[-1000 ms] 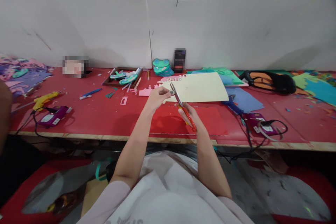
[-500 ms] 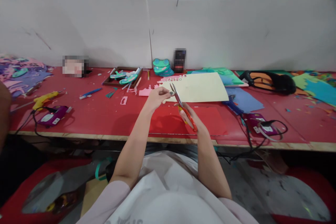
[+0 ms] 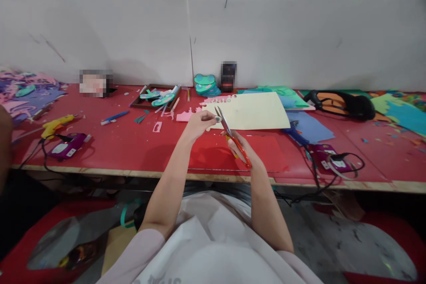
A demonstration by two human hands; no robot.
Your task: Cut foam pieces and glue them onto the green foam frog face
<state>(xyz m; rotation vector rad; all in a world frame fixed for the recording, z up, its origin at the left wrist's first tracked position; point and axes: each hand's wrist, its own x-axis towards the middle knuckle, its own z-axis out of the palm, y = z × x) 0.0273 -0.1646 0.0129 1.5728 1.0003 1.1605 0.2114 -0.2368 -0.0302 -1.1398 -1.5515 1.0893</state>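
Observation:
Scissors [image 3: 240,149] with red-orange handles are gripped in my right hand [image 3: 246,145], their blades pointing up and away from me, slightly parted. My left hand [image 3: 201,122] is closed in a pinch just left of the blade tips. Whatever is between its fingertips is too small to make out. Behind both hands lies a pale yellow sheet [image 3: 256,111], partly hidden by my fingers and the blades. A pink cut-out scrap [image 3: 183,116] rests left of that sheet, by my left hand. Under my right hand is a bright red sheet or mat [image 3: 271,153].
A tray [image 3: 153,105] holds teal cut pieces and pens. Teal frog-like shapes [image 3: 204,85] stand against the white partition [image 3: 133,35]. Glue guns, yellow [image 3: 53,126] and blue [image 3: 295,135], have trailing cables. An orange-black case [image 3: 339,104] lies right; another person's arm [image 3: 5,146] is at left.
Almost nothing differs. The scissors' blades have shifted very slightly, while both hands stay in about the same place.

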